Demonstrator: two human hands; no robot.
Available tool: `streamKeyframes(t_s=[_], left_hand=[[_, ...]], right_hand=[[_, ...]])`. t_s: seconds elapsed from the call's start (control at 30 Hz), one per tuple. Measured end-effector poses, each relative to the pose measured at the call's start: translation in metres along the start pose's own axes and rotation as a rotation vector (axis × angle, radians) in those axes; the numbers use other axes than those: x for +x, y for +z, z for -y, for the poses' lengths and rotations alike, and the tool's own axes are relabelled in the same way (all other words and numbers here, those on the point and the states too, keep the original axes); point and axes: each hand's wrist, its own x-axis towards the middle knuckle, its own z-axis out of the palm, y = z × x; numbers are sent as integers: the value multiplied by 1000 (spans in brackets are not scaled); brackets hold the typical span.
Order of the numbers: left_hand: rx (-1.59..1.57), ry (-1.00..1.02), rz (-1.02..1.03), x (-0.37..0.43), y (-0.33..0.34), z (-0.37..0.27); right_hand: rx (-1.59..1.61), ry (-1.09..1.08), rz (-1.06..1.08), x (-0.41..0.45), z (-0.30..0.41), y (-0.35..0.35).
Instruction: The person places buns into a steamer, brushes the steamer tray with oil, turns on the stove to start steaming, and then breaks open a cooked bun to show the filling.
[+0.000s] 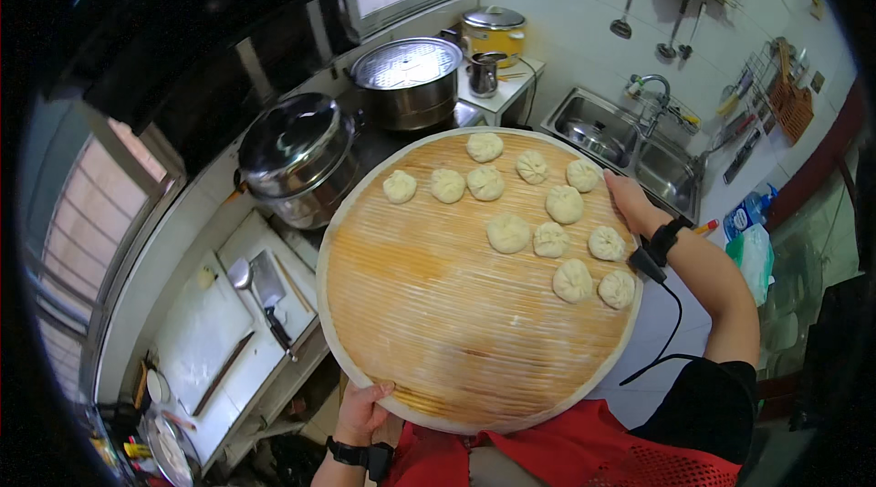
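A large round bamboo tray (pixel 424 323) is held up in front of me with both hands. My left hand (pixel 361 408) grips its rim at the lower left, thumb on top. At the upper right, my right hand (pixel 626 199) holds the opposite side of the rim; its fingers are partly hidden under the tray. Several pale, pleated dough buns (pixel 485 183) lie on the tray's far and right parts, and the near left part is bare slats dusted with flour. Both wrists wear black bands.
Beyond the tray stand a lidded steel steamer pot (pixel 298 151), a second steamer pot (pixel 408 83) and a yellow cooker (pixel 494 35). A steel double sink (pixel 667 175) lies right. On the left counter are a cleaver (pixel 267 281), a ladle (pixel 241 273) and a white board (pixel 205 329).
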Motion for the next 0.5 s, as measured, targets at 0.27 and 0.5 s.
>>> streamKeyframes(t_s=[0.27, 0.5], left_hand=[[312, -477, 156, 99, 41, 34], [1096, -35, 92, 216, 155, -44]], right_hand=[[-202, -151, -299, 85, -55, -109], [-339, -174, -347, 143, -106, -157]])
